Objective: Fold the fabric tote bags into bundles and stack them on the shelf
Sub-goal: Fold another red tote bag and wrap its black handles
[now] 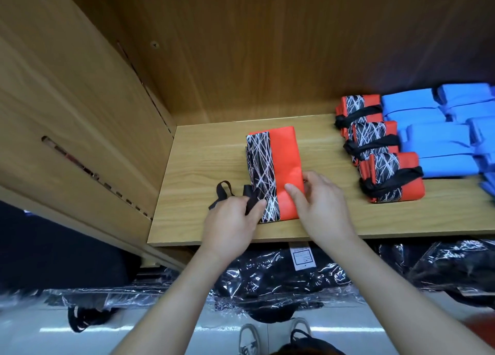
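Orange tote bag (285,164) is lying folded on the shelf (198,172) under your fingertips: your left hand (231,222) is pinching its black strap (222,191), and your right hand (322,203) is gripping its near right edge. If that grip is slipping while you are wrapping, the folds are probably springing open. Right of your right hand, the shelf is carrying tied orange bundles (385,151) and blue bundles (434,132).
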Action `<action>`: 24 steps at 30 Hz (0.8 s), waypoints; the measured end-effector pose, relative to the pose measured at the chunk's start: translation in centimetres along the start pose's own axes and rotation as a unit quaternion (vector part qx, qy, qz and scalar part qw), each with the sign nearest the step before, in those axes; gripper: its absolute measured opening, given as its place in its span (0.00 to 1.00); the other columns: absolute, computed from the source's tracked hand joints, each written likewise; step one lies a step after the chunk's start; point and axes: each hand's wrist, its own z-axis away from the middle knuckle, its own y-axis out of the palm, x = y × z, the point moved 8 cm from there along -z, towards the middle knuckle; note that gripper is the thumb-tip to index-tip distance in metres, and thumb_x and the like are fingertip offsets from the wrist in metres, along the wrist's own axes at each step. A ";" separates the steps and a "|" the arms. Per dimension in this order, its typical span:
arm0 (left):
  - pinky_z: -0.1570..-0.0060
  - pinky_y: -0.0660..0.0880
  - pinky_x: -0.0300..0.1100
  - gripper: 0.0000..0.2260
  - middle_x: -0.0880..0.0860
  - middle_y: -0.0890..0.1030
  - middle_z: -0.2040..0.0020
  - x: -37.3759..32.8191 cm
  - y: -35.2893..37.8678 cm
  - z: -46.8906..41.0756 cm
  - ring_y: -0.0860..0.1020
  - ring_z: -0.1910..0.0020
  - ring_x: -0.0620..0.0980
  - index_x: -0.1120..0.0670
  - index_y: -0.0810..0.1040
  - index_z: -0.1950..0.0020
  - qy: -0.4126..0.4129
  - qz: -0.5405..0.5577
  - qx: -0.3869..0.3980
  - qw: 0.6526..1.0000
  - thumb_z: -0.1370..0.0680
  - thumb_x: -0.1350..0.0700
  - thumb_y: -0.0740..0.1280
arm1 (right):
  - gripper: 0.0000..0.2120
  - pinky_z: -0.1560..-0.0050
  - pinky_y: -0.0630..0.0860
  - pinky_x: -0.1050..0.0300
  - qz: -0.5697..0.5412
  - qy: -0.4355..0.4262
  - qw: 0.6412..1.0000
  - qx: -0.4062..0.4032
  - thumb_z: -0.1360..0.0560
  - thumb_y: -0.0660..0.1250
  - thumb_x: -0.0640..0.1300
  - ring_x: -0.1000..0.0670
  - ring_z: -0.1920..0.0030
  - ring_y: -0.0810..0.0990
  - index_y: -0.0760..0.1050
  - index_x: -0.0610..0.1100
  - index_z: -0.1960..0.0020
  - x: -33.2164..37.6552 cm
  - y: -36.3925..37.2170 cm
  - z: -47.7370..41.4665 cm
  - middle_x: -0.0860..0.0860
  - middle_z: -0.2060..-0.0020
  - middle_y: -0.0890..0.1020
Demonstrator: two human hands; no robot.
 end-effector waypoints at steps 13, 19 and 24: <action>0.58 0.55 0.45 0.11 0.43 0.66 0.76 3.0 -8.3 0.9 0.66 0.74 0.47 0.49 0.79 0.64 0.054 -0.262 -0.101 0.958 0.27 0.44 0.71 | 0.15 0.61 0.66 0.52 0.204 0.069 0.976 0.039 0.18 0.55 0.52 0.40 0.53 0.80 0.72 0.43 0.41 0.0 0.5 -1.5 0.46 0.46 0.76; 0.49 0.72 0.45 0.12 0.46 0.81 0.63 6.3 -10.8 0.6 0.79 0.59 0.47 0.49 0.77 0.68 0.008 0.231 -0.183 0.956 0.29 0.64 0.72 | 0.12 0.63 0.62 0.52 0.201 0.055 0.977 0.042 0.17 0.50 0.49 0.40 0.60 0.78 0.65 0.42 0.43 0.1 0.3 -1.7 0.46 0.57 0.78; 0.54 0.76 0.42 0.12 0.51 0.71 0.77 5.0 -8.2 0.0 0.69 0.73 0.51 0.52 0.73 0.70 0.015 0.558 0.080 0.826 0.35 0.55 0.76 | 0.10 0.64 0.64 0.52 0.230 0.043 0.970 0.057 0.17 0.52 0.49 0.40 0.57 0.81 0.65 0.43 0.45 -0.1 0.6 -2.5 0.45 0.57 0.81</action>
